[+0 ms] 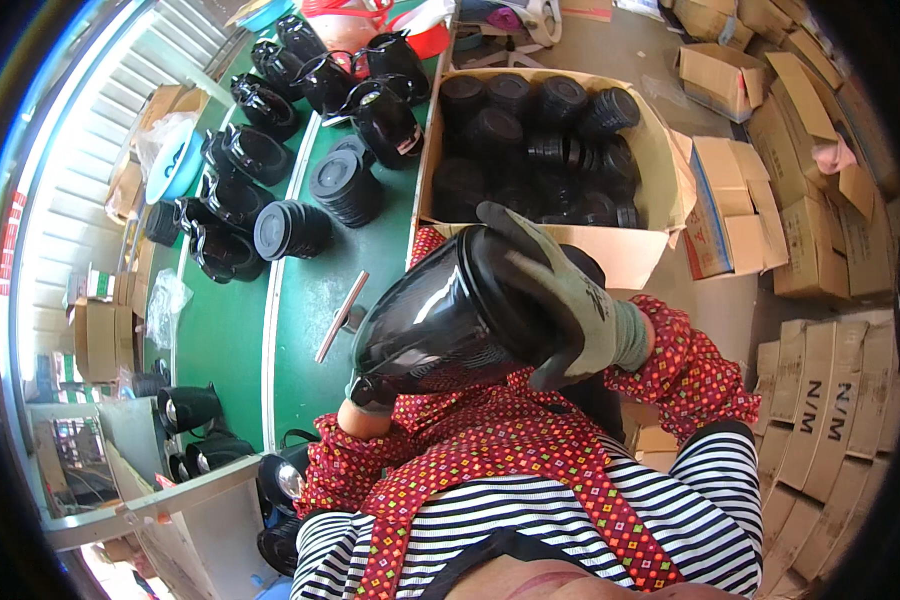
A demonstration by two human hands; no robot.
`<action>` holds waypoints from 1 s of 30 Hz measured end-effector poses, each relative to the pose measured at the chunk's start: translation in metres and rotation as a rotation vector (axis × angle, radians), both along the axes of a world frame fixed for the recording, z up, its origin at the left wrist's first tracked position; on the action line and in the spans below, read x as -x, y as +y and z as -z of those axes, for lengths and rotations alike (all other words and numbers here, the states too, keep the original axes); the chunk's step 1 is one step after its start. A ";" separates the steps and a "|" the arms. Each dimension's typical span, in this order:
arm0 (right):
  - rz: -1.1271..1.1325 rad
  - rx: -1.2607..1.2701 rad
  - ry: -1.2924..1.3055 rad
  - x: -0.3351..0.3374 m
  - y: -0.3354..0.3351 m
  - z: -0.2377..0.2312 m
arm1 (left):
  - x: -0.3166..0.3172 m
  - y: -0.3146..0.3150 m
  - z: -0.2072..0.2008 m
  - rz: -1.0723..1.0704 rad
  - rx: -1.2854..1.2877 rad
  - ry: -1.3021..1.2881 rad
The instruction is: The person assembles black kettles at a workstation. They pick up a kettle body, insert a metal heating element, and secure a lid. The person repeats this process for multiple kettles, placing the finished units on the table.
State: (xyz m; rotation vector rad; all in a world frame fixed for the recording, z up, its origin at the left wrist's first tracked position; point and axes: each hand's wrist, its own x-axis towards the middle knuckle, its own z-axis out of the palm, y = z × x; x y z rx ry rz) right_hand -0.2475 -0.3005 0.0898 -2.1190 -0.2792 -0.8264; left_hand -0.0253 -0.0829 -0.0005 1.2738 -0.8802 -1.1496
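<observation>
A large glossy black jug lies on its side in the air in front of my chest. My right hand, in a grey-green glove with dark finger coating, is wrapped over the jug's wide round end at the right. At the jug's lower left end is my left hand, also gloved; its fingers are mostly hidden behind the jug, which it supports. On the green bench, left of the jug, lies a copper-coloured rod. Beyond it stand stacks of round black plastic discs.
Several black jugs stand along the green bench. An open carton right of the bench holds many stacked black discs. Flat cartons are piled at the right. A blue basin sits beyond the bench's left side.
</observation>
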 end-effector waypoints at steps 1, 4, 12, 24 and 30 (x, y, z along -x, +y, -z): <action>-0.020 0.037 0.020 0.000 -0.002 -0.009 | 0.008 -0.007 -0.004 0.051 -0.004 0.010; -0.083 0.076 0.038 -0.004 -0.001 -0.024 | 0.022 -0.014 -0.011 0.110 -0.030 -0.024; 0.155 -0.443 -0.178 -0.017 0.015 0.020 | -0.019 -0.009 -0.036 -0.044 0.044 -0.020; 0.091 -1.226 0.001 -0.047 0.059 0.122 | -0.037 -0.031 -0.135 -0.042 -0.225 -1.357; 0.049 -0.063 0.156 -0.059 0.066 0.040 | -0.026 -0.016 -0.151 0.093 -0.219 -1.203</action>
